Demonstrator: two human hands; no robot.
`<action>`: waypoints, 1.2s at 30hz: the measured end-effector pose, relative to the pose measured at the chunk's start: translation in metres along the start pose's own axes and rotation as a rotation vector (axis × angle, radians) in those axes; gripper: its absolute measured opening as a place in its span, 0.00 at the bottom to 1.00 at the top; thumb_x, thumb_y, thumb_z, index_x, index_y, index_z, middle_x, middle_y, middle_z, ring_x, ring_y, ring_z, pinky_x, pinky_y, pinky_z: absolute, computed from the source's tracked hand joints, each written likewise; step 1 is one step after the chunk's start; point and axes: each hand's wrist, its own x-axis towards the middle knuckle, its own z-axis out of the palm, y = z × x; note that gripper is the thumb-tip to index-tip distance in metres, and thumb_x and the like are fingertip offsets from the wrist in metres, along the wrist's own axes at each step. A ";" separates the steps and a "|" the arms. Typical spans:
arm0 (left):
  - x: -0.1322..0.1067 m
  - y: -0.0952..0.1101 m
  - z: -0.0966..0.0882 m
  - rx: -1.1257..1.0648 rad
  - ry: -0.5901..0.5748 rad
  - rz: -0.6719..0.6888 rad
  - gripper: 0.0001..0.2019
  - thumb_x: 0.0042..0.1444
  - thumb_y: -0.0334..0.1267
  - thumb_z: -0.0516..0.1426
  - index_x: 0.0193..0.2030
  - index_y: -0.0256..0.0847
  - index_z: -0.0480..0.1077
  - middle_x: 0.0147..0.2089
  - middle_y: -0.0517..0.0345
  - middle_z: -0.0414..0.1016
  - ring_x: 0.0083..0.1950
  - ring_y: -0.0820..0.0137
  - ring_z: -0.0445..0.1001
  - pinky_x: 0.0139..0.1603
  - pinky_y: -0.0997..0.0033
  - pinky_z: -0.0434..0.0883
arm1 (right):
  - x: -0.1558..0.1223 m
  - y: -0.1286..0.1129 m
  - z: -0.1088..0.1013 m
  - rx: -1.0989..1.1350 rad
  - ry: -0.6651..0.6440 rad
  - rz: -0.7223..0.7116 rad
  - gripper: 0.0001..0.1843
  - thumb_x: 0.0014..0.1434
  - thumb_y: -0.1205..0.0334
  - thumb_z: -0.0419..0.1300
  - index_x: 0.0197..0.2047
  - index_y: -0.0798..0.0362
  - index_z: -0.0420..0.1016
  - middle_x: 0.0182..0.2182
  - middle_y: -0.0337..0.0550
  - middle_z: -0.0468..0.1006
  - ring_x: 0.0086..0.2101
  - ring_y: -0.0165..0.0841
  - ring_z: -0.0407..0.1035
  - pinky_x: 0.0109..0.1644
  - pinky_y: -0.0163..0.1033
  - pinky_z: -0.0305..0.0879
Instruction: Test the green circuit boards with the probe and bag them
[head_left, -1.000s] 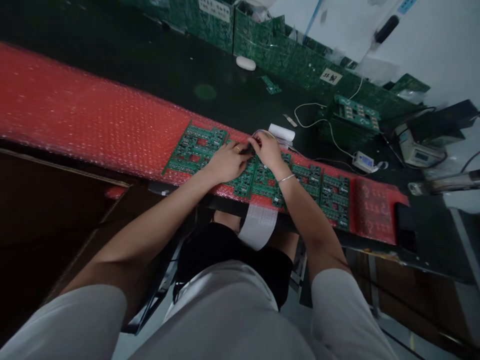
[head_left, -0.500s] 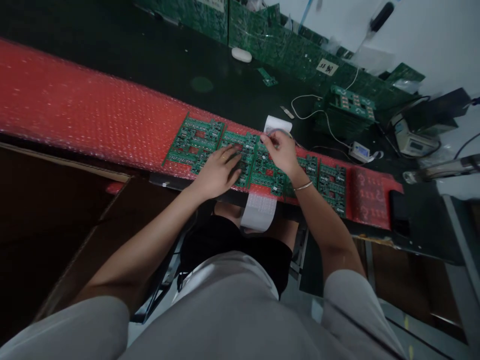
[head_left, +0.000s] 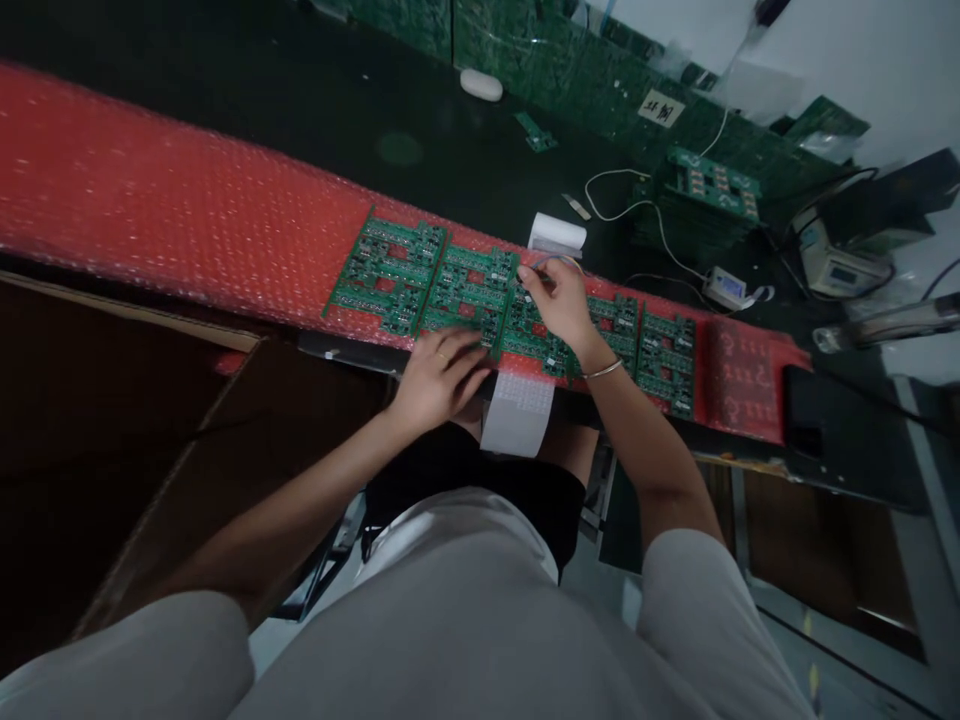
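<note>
Several green circuit boards (head_left: 390, 270) lie side by side on a long strip of red bubble wrap (head_left: 172, 220) along the near edge of a dark bench. My left hand (head_left: 442, 375) rests at the near edge of a middle board, fingers curled loosely on it. My right hand (head_left: 559, 300) is over the neighbouring board, fingertips pinched on something small I cannot make out. A white label strip (head_left: 517, 415) hangs off the bench edge between my arms, and a white roll (head_left: 556, 235) sits just beyond my right hand.
Stacks of green boards (head_left: 585, 80) line the far side of the bench. A wired test fixture (head_left: 705, 190), a small white meter (head_left: 727, 288) and a grey instrument (head_left: 840, 265) stand at the right. A brown cardboard box (head_left: 127, 420) sits at the lower left.
My left hand has slid back from the middle of the boards to their near edge. My right hand has separated from it and stayed pinched over the board by the white roll.
</note>
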 end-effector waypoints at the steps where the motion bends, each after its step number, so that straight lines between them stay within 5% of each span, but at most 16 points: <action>1: -0.006 0.006 0.005 -0.034 -0.014 0.043 0.10 0.68 0.41 0.59 0.52 0.46 0.78 0.57 0.47 0.79 0.61 0.54 0.74 0.62 0.45 0.71 | 0.000 0.001 0.000 -0.004 -0.006 -0.006 0.29 0.68 0.30 0.50 0.34 0.48 0.70 0.29 0.40 0.74 0.34 0.34 0.70 0.40 0.40 0.67; 6: -0.030 0.029 0.043 -0.146 -0.110 0.099 0.08 0.68 0.41 0.59 0.48 0.44 0.79 0.50 0.48 0.80 0.54 0.59 0.76 0.54 0.55 0.74 | 0.000 0.000 0.007 -0.002 -0.034 -0.001 0.31 0.68 0.29 0.47 0.35 0.49 0.70 0.29 0.39 0.72 0.32 0.32 0.68 0.38 0.39 0.65; 13: -0.028 0.027 0.071 -0.130 -0.045 0.055 0.08 0.69 0.40 0.58 0.46 0.44 0.79 0.46 0.48 0.79 0.51 0.59 0.76 0.50 0.55 0.73 | 0.001 -0.007 0.009 0.018 -0.046 0.008 0.31 0.68 0.29 0.49 0.37 0.49 0.72 0.31 0.40 0.75 0.33 0.33 0.69 0.40 0.40 0.67; 28: -0.030 0.034 0.071 -0.200 0.004 -0.001 0.07 0.67 0.34 0.58 0.39 0.42 0.77 0.44 0.51 0.80 0.50 0.62 0.74 0.50 0.58 0.71 | 0.000 -0.009 0.012 0.016 -0.036 -0.065 0.32 0.67 0.28 0.50 0.34 0.50 0.71 0.30 0.40 0.75 0.33 0.32 0.69 0.41 0.39 0.67; 36: -0.030 0.035 0.034 -0.249 0.064 -0.020 0.05 0.67 0.33 0.58 0.40 0.42 0.76 0.48 0.51 0.79 0.52 0.62 0.74 0.54 0.58 0.73 | 0.006 -0.015 0.019 -0.029 -0.070 -0.149 0.28 0.69 0.34 0.54 0.31 0.50 0.71 0.31 0.43 0.78 0.34 0.35 0.72 0.44 0.42 0.67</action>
